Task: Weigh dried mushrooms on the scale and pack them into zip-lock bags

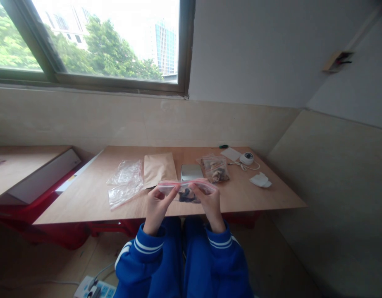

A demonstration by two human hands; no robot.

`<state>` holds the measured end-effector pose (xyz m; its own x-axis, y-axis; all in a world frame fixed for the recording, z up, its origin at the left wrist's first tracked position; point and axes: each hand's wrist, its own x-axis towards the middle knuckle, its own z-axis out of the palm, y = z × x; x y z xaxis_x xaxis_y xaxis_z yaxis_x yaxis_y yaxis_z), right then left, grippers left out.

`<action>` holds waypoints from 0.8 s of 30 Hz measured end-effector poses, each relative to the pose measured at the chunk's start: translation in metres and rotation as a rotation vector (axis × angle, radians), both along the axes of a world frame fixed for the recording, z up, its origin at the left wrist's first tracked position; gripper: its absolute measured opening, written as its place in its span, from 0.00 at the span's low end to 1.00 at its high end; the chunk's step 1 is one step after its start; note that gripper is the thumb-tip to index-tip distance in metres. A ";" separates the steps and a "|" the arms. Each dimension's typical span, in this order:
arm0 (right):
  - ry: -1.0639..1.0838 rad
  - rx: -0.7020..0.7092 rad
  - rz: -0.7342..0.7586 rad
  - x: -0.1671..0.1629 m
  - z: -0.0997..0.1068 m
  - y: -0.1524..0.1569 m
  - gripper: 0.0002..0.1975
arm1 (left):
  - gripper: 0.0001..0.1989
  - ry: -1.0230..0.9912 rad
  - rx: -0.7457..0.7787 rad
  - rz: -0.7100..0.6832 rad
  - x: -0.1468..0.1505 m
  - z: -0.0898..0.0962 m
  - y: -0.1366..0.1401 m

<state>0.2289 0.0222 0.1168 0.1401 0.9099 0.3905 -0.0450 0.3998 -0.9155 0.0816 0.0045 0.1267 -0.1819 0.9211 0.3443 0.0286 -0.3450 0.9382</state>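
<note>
Between my two hands I hold a clear zip-lock bag [188, 196] by its pinkish-red top strip, above the table's front edge. Dark and pale pieces lie in the bag; I cannot make out what they are. My left hand [159, 206] pinches the strip at the left, thumb on the near side. At the right, my right hand [208, 203] pinches it the same way. Just beyond the bag sits a flat silver-topped device [192, 171], partly hidden by it. A brown paper pouch [160, 167] lies to its left, and filled zip-lock bags [216, 169] lie to its right.
Clear plastic bags [125, 184] lie left on the wooden table [240, 198]. A white dome camera [247, 158] with a cable, a white sheet [230, 154], a green-handled tool [223, 146] and a crumpled tissue [261, 180] are at right. A power strip [94, 288] lies on the floor.
</note>
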 end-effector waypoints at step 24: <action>0.063 0.085 0.021 -0.007 -0.004 -0.004 0.03 | 0.10 0.053 -0.012 0.095 0.001 0.002 -0.007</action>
